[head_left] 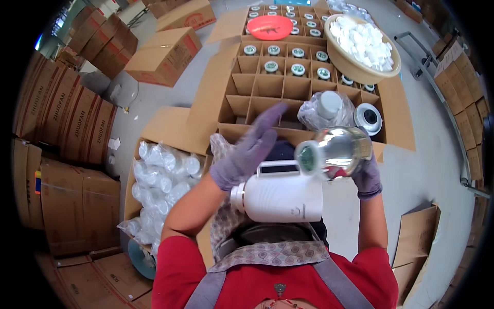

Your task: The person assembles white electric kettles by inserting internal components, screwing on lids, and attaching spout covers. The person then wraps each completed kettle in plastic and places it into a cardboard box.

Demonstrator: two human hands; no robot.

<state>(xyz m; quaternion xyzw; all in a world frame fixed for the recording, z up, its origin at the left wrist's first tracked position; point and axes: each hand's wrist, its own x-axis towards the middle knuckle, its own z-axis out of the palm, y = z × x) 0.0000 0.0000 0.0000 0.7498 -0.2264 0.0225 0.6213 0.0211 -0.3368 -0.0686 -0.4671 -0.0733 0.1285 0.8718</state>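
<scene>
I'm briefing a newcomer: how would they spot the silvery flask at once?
Start at the big divided carton. By its near edge, the gloved right hand holds the flask sideways, neck to the left. Its mirror-like body sets it apart from the white jug beside it.

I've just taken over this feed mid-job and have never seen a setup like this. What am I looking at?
There's no machine: these are a person's gloved hands, seen from a fisheye camera worn on the head and looking down, so straight edges bend near the rim. Picture left is the person's left.

The right hand holds a shiny silver flask, mouth facing left. The left hand is open, with nothing visible in it. Below, a white jug lies on its side near the lap.

Ahead is a divided carton, with a beige basin of white pieces over its right side. Plastic-wrapped pieces fill a box at left.
</scene>
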